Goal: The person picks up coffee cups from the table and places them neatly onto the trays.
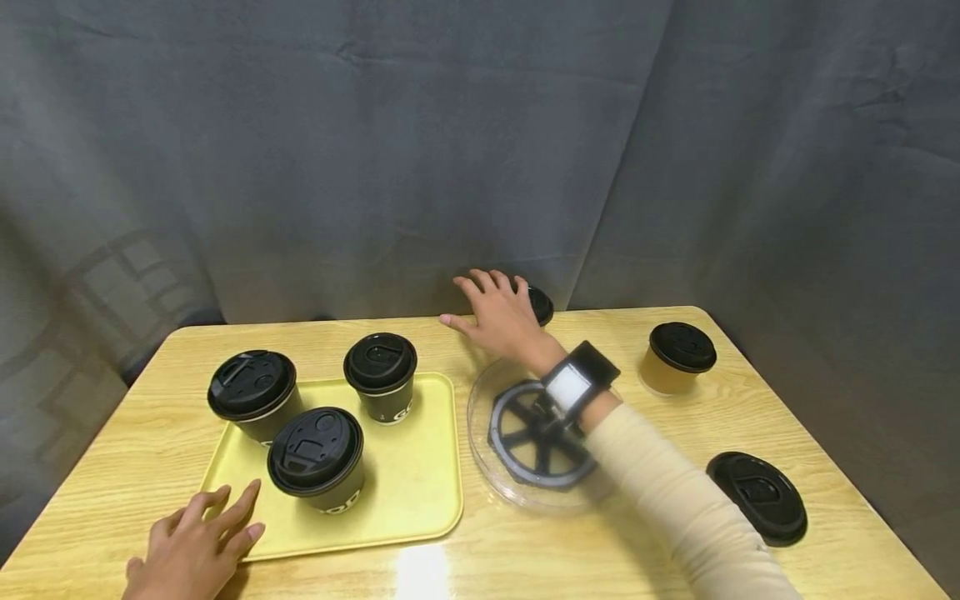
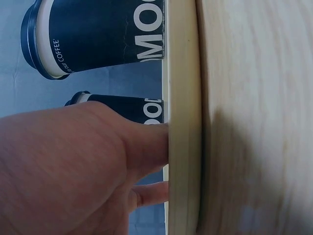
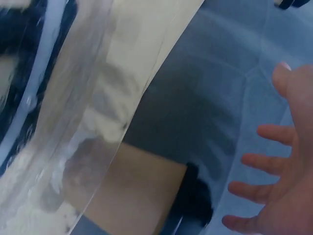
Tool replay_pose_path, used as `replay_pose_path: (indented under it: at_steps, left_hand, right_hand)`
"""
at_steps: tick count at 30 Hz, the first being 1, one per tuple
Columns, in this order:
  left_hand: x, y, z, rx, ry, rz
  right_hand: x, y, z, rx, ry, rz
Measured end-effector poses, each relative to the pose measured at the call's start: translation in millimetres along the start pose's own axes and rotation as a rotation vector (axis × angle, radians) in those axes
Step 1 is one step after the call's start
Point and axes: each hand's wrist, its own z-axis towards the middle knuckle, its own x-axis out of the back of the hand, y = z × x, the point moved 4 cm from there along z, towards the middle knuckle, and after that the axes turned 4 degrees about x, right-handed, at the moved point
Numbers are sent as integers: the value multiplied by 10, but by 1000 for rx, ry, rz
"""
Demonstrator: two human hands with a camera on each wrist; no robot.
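Desk [image 1: 112,467], pale wood grain, grey cloth [image 1: 375,167] behind. Yellow tray [image 1: 408,500] ×1 on its left part, carrying 3 dark cups, upright, each with 1 black lid: rear-left cup [image 1: 255,396], front cup [image 1: 318,460], right cup [image 1: 381,379]. White lettering on their sides; 2 of them show side-on in the left wrist view.

Hands: 2. Left hand [image 1: 193,542] at the tray's near-left corner, fingers loosely bent, grasping nothing; firm contact with the rim cannot be told. Right hand [image 1: 498,321] beyond the tray's far-right corner, fingers spread, holding nothing; 1 partly hidden lid [image 1: 542,306], black, just behind it.

Under the right forearm: clear round container [image 1: 480,454] ×1, with 1 spoked black insert [image 1: 540,429].

Farther right: tan cup [image 1: 666,375] ×1, black-lidded, upright; nearer, right-front lid [image 1: 759,498] ×1, also black.
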Motion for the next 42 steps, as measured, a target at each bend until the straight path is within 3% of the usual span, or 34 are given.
replay_pose_path:
  at_steps: [13, 29, 35, 42]
  left_hand:
    - [-17, -1, -11, -8, 9, -2]
    - [26, 40, -69, -40, 33, 0]
    - [43, 50, -108, -80, 92, -9]
    - [54, 40, -155, -23, 24, -10]
  right_hand:
    - [-45, 415, -44, -144, -35, 12]
    - [-180, 641, -119, -189, -104, 48]
    - [-204, 652, -142, -184, -109, 89]
    - [-201, 631, -158, -174, -79, 113]
